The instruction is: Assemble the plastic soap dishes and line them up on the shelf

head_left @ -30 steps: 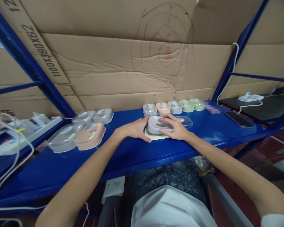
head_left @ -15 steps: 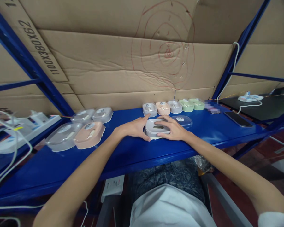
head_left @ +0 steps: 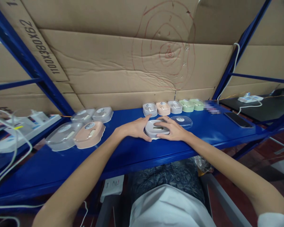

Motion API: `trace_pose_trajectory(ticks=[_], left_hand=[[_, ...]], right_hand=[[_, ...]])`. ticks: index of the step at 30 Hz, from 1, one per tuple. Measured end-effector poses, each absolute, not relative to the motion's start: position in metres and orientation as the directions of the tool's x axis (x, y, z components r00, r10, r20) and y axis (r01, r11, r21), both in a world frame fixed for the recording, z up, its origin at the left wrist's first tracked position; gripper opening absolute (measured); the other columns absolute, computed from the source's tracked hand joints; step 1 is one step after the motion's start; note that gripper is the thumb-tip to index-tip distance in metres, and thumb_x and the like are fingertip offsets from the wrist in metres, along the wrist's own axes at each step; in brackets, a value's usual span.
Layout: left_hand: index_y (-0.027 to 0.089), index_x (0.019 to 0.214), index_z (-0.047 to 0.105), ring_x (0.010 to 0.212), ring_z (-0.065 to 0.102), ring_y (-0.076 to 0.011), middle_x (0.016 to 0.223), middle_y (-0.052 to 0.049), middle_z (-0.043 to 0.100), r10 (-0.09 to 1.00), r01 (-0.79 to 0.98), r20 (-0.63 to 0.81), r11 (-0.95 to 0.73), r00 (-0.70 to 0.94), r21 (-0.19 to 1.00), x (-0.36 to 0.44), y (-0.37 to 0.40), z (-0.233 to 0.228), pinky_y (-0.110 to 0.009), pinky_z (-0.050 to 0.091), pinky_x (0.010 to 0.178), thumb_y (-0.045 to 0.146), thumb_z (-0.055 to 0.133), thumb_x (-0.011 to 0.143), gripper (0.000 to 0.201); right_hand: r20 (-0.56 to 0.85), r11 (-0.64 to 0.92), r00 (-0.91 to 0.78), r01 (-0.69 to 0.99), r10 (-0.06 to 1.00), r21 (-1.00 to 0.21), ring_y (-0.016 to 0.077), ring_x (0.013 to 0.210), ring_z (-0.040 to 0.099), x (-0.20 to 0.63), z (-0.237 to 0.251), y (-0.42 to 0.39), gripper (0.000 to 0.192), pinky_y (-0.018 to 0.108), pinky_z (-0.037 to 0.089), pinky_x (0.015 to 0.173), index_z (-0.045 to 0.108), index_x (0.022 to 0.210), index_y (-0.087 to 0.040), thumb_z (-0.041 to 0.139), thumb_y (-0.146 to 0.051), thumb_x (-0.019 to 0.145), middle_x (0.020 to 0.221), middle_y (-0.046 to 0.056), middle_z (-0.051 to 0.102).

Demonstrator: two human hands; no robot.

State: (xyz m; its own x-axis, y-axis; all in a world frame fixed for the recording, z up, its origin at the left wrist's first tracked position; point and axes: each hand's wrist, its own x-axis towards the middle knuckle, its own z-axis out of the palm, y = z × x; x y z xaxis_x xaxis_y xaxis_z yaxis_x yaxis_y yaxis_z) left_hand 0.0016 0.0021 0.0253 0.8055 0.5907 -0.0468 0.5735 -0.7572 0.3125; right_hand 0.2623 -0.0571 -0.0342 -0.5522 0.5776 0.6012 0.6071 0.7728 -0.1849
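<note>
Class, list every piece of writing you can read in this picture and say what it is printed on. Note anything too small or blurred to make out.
"1100X380X62": printed upside down on the cardboard sheet behind the blue shelf.
Round stickers on the small lidded boxes: too small to read.
Patch at the back of the shelf: blurred, unreadable.
Cut-off digits at the top left corner: incomplete.

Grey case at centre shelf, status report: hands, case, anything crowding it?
Both hands, left hand and right hand, clasp grey case. Case flat on blue shelf. Clear lid just beyond right hand.
</note>
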Motion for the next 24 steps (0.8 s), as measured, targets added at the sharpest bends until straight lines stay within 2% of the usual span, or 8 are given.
trace_pose_trajectory(ticks=[4,11,16,24], left_hand=[[0.018,0.163,0.032,0.148,0.052,-0.0473,0.162,-0.023,0.054,0.61,0.594,-0.058,-0.74,0.79,0.315,0.0027,-0.0009,0.0267,-0.049,0.047,0.113,0.065,0.089,0.065,0.122],[0.022,0.153,0.048,0.145,0.054,-0.0447,0.157,-0.017,0.059,0.546,0.522,-0.004,-0.799,0.838,0.298,0.0057,-0.003,0.0267,-0.051,0.045,0.115,0.06,0.088,0.069,0.101],[0.023,0.14,0.059,0.131,0.061,-0.0415,0.139,-0.013,0.068,0.547,0.529,-0.01,-0.805,0.837,0.269,0.0069,-0.0044,0.0272,-0.049,0.047,0.11,0.058,0.089,0.07,0.084],[0.023,0.135,0.061,0.127,0.06,-0.0387,0.132,-0.011,0.068,0.54,0.526,-0.011,-0.814,0.841,0.248,0.0072,-0.0055,0.0277,-0.047,0.048,0.109,0.057,0.088,0.073,0.076]], right_hand=[[0.571,0.777,-0.585,0.609,0.576,-0.16,0.0363,0.13,0.066,0.2617,-0.0344,-0.0562,0.056,0.061,0.057,0.111,0.072,0.138,-0.022,0.071,-0.061,0.099,0.139,0.019,0.065],[0.557,0.774,-0.599,0.618,0.575,-0.135,0.0363,0.13,0.065,0.2612,-0.0346,-0.0552,0.056,0.06,0.057,0.11,0.071,0.14,-0.023,0.073,-0.06,0.098,0.141,0.018,0.065],[0.565,0.772,-0.585,0.616,0.582,-0.156,0.0352,0.133,0.065,0.2627,-0.033,-0.0579,0.055,0.059,0.056,0.112,0.068,0.144,-0.025,0.068,-0.059,0.102,0.144,0.017,0.064],[0.568,0.772,-0.585,0.617,0.579,-0.151,0.035,0.131,0.066,0.2627,-0.032,-0.0589,0.055,0.058,0.057,0.111,0.069,0.141,-0.021,0.065,-0.06,0.102,0.142,0.018,0.065]])
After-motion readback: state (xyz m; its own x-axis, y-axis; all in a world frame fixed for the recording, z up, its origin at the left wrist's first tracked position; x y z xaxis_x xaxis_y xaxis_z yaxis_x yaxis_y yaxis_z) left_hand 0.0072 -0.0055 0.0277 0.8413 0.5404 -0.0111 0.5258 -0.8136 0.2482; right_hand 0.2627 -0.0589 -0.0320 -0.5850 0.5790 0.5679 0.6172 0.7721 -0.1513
